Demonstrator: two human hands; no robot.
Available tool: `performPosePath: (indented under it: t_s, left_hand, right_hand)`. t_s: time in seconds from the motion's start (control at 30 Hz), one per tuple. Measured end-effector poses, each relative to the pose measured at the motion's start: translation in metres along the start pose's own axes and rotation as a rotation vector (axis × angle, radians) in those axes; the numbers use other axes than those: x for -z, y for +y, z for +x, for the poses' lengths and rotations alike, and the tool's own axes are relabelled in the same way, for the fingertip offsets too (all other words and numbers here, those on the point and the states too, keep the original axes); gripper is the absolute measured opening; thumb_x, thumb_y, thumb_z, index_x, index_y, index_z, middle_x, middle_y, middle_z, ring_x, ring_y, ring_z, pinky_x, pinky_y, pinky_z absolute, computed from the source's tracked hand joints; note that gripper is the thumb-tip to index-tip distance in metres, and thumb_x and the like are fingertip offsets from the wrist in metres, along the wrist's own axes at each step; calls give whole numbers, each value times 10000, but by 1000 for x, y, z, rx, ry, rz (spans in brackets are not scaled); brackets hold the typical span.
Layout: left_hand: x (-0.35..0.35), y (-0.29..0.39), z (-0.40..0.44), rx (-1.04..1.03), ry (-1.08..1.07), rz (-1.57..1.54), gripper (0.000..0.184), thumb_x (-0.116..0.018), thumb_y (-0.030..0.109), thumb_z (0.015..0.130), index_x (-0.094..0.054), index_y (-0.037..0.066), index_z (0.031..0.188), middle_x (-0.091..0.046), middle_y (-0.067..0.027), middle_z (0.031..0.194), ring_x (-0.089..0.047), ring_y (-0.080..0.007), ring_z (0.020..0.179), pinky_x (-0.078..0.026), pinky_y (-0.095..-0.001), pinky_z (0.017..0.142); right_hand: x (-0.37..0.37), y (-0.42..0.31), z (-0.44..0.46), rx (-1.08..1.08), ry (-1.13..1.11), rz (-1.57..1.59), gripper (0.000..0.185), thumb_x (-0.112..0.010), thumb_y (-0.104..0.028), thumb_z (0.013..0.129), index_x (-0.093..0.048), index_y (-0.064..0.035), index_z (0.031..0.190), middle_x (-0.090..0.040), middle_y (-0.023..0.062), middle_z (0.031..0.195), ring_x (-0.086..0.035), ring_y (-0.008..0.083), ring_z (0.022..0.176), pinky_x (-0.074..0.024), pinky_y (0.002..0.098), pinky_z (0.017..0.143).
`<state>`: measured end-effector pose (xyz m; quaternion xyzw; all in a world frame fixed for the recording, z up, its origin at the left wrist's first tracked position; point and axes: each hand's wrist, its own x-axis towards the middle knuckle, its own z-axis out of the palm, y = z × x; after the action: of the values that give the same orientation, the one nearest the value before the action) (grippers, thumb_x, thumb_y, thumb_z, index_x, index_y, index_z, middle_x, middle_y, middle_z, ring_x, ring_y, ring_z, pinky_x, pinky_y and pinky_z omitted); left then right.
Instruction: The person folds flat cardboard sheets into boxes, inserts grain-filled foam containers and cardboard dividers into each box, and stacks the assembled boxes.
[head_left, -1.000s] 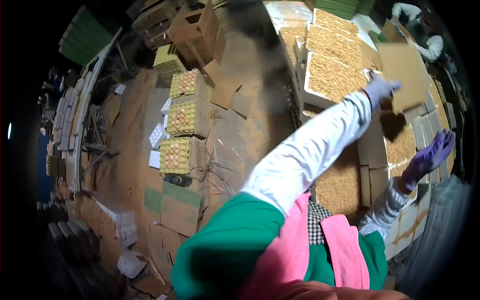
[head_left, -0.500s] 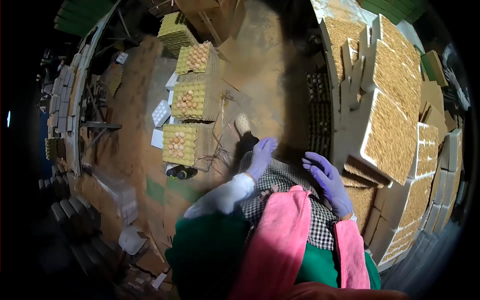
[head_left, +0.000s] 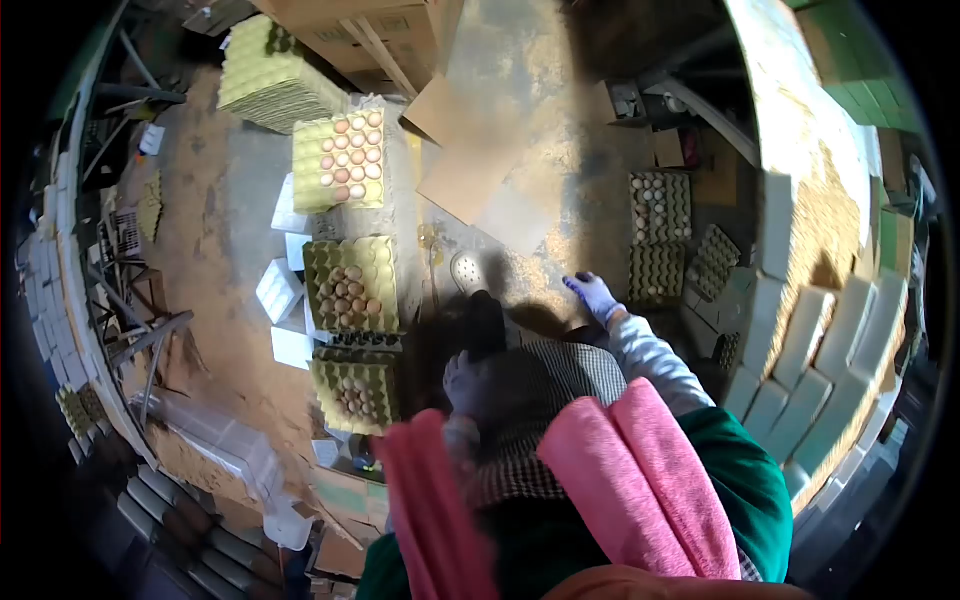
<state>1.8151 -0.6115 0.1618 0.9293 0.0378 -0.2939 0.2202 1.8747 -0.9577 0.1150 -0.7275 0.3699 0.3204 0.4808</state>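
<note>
My left hand (head_left: 464, 384), in a pale glove, hangs in shadow beside the checked apron (head_left: 570, 372), fingers apart and holding nothing. To the right, my right hand (head_left: 594, 297) reaches out over the floor in a purplish glove, its fingers extended and empty. Left of my left hand is a tray of eggs (head_left: 354, 392). Behind it are a second egg tray (head_left: 348, 290) on a stack and a third egg tray (head_left: 355, 160). Neither hand touches the trays. A pink cloth (head_left: 635, 475) hangs down my front.
Stacked pulp trays (head_left: 275, 80) and a cardboard box (head_left: 370, 45) stand at the upper left. Flat cardboard (head_left: 465, 165) lies on the floor ahead. At right are a table with white boxes (head_left: 845, 325) and, below it, dark egg trays (head_left: 660, 208). White foam pieces (head_left: 279, 290) lie left.
The view has swung from the grain-filled boxes at right towards the floor and egg trays. Both hands have come away from those boxes; the right hand now reaches forward, the left is lower.
</note>
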Motion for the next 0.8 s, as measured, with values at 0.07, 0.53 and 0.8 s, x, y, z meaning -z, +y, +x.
performPosePath:
  t_s: [0.07,0.53,0.8]
  left_hand:
    - [1,9,35,97,-52,-58,558,-602,383,881,-529,23,1301,-552,-221,1281,-503,-397,1201,-415,-462,1014]
    - [-66,26,126,393,-133,-206,462,-615,242,912,-546,-30,1279,-569,-244,1273,-542,-430,1163,-441,-474,1003]
    - [-65,6,123,265,-137,-159,418,-639,199,887,-573,-33,1229,-590,-242,1204,-562,-418,1109,-456,-472,968]
  right_hand:
    - [-12,-1,95,20,109,-108,693,-686,-500,859,-586,44,1277,-652,215,1192,-609,317,1136,-455,378,986]
    - [-156,-51,485,-119,109,-508,1164,-642,-773,714,-320,50,1472,-404,275,1475,-343,454,1378,-284,441,1156]
    - [-194,-29,484,-192,124,-69,1032,-744,-744,633,-546,42,1272,-509,262,1384,-455,367,1314,-350,382,1107]
